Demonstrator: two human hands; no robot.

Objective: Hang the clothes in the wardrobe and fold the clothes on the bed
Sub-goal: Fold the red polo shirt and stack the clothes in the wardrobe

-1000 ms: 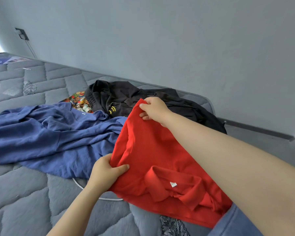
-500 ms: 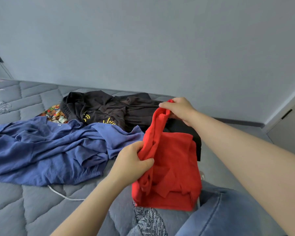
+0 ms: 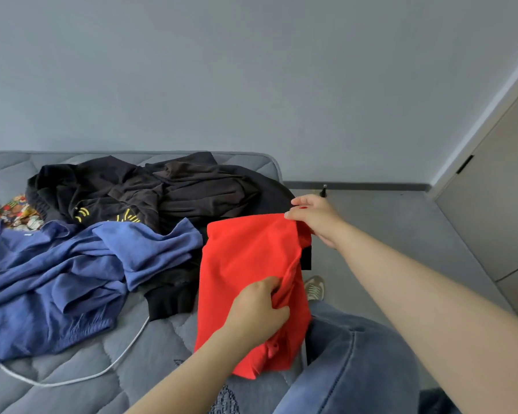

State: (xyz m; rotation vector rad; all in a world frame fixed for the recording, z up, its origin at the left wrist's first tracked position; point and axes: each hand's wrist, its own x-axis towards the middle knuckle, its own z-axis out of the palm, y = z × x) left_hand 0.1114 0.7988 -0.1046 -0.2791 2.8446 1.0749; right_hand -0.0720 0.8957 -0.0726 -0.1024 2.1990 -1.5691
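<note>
A grey quilted mattress (image 3: 150, 348) fills the lower left of the frame and ends at a rounded corner near the centre. Behind it a plain grey-blue wall (image 3: 251, 70) takes up the whole upper half. To the right is a grey floor (image 3: 401, 222), with a dark skirting strip (image 3: 356, 185) along the wall's foot and a pale cupboard door (image 3: 497, 210) at the right edge.

A crumpled black garment with yellow print (image 3: 162, 189) lies on the mattress at centre left. A rumpled blue garment (image 3: 57, 279) spreads across the left, partly over the black one. A bright patterned cloth (image 3: 15, 212) shows at the far left edge, and a thin white cord (image 3: 72, 380) curves along the lower left. A knee in blue denim (image 3: 356, 369) sits at lower right, with a beige shoe (image 3: 314, 288) on the floor just above it.

The red knit shirt (image 3: 245, 264) is right of centre at the mattress's right edge, its upper part against the black garment. The right hand (image 3: 314, 218) pinches the shirt's upper right corner between thumb and curled fingers. The left hand (image 3: 257, 312) has its fingers curled tightly into a bunch of the red fabric along the shirt's right side, lower down.
</note>
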